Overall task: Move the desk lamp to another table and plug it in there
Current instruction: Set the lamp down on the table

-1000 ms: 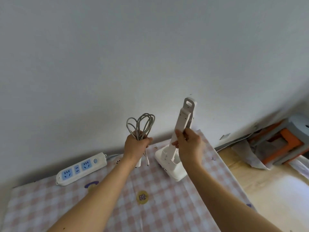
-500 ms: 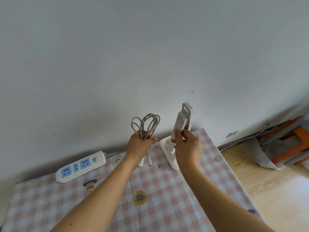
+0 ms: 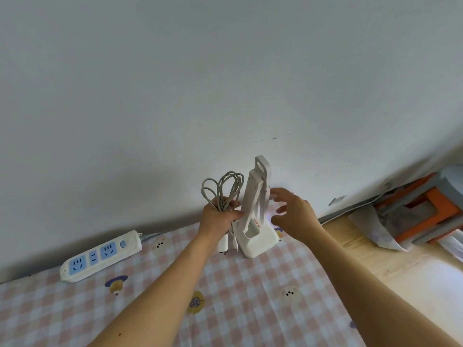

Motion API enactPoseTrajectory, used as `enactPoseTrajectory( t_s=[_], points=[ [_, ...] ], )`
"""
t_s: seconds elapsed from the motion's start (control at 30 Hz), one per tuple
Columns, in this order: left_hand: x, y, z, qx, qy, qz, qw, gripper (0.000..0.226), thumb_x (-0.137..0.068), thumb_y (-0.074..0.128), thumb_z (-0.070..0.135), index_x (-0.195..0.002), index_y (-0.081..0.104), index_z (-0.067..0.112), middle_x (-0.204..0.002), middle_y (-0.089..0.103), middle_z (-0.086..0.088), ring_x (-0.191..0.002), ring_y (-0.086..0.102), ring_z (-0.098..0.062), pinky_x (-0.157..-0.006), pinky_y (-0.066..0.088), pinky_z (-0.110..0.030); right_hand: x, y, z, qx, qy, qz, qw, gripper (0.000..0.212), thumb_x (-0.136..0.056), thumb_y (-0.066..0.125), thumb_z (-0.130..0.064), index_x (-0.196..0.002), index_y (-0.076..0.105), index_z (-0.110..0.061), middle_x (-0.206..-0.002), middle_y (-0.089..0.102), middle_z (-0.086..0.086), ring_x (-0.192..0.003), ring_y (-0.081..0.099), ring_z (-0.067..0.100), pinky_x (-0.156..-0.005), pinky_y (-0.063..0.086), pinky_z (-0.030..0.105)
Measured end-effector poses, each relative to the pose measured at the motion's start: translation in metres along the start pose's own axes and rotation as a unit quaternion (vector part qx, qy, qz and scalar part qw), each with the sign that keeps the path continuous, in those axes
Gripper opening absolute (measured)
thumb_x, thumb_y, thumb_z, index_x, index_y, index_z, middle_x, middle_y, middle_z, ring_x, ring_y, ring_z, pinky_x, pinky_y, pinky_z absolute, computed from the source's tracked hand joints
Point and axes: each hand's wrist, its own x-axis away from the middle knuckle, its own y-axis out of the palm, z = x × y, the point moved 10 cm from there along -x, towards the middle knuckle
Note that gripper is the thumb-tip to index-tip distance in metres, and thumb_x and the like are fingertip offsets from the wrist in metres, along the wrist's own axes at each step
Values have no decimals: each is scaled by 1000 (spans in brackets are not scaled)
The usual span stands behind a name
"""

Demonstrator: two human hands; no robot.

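Observation:
A white folded desk lamp stands upright on the checked tablecloth, close to the wall. My right hand hovers just right of the lamp with fingers spread, not touching it. My left hand grips the coiled grey cable just left of the lamp; a white plug adapter and a small connector hang below the fist. A white power strip with blue sockets lies on the table to the left.
The white wall runs right behind the table. Right of the table is a wooden floor with an orange-and-grey stool and crumpled paper or plastic against the wall. The table's right edge lies close to the lamp.
My right hand has let go of the lamp stem and opened, moving to the right. The lamp now stands on its own on the table. The left hand keeps its hold on the cable.

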Motion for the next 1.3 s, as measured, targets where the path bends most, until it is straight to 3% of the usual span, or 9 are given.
enactPoseTrajectory(
  t_s=[0.1, 0.2, 0.33, 0.43, 0.73, 0.93, 1.07, 1.17, 1.3],
  points=[
    [-2, 8, -1, -2, -5, -9, 1000, 23, -67, 74, -5, -83, 67, 9, -59, 62, 6, -44, 56, 2, -40, 40, -11, -18, 24, -12, 14, -40, -97, 994, 60, -72, 74, -12, -125, 50, -25, -106, 60, -6, -93, 63, 19, -74, 48, 29],
    [-6, 10, 2, -5, -3, -16, 1000, 21, -66, 69, -10, -70, 63, 10, -47, 57, 9, -40, 52, -1, -38, 38, -11, -28, 30, -25, 37, -61, -85, 994, 27, -71, 74, -20, -84, 51, -24, -77, 55, -8, -77, 55, 19, -65, 43, 29],
    [-11, 9, 10, -22, 13, -9, 1000, 18, -64, 60, -11, -62, 62, 7, -47, 52, 3, -42, 46, -8, -39, 34, -12, -33, 30, -45, 31, -97, -57, 993, 37, -75, 68, -20, -61, 36, -29, -59, 46, -13, -66, 50, 19, -51, 32, 22],
    [-15, 6, 16, -21, 22, -1, 1000, 17, -64, 58, -8, -62, 64, 8, -47, 53, 3, -40, 45, -6, -38, 33, -12, -38, 30, -43, 15, -71, -65, 995, 29, -77, 65, -24, -63, 40, -28, -60, 53, -8, -74, 62, 25, -64, 48, 31],
    [-16, 9, 8, 0, 12, -21, 1000, 20, -64, 60, -12, -65, 63, 8, -43, 54, 8, -37, 47, -3, -37, 34, -10, -35, 28, -39, 33, -77, -35, 996, 40, -69, 70, -19, -57, 33, -30, -51, 42, -14, -53, 40, 4, -47, 24, 21],
    [-13, -18, -19, 56, -53, -3, 997, 13, -63, 72, 6, -64, 67, 18, -69, 66, -5, -65, 59, -18, -67, 46, -32, -12, 21, 14, 60, 32, -29, 997, 35, -74, 72, -27, -105, 56, -25, -93, 62, -11, -86, 61, 15, -68, 47, 28],
    [1, -54, -59, 157, -143, 24, 977, 17, -73, 72, 13, -58, 65, 13, -57, 63, -4, -55, 59, -17, -57, 45, -28, 30, 16, 31, 16, 77, 103, 992, 7, -74, 63, -25, -68, 60, -26, -60, 64, -9, -58, 57, 11, -46, 42, 25],
    [13, -71, -82, 247, -190, 35, 949, 14, -79, 69, 16, -69, 61, 10, -56, 64, -4, -50, 62, -15, -48, 47, -24, 44, 67, -3, -70, 8, 18, 997, 13, -78, 66, -26, -67, 61, -28, -62, 65, -7, -64, 62, 14, -50, 50, 29],
    [28, -83, -93, 288, -205, 0, 936, 11, -77, 70, 18, -74, 65, 9, -74, 68, -8, -66, 63, -19, -59, 48, -31, 50, 143, -56, -89, -40, -138, 986, 15, -80, 70, -37, -92, 65, -30, -80, 68, -12, -73, 66, 8, -68, 58, 29]
  ],
)
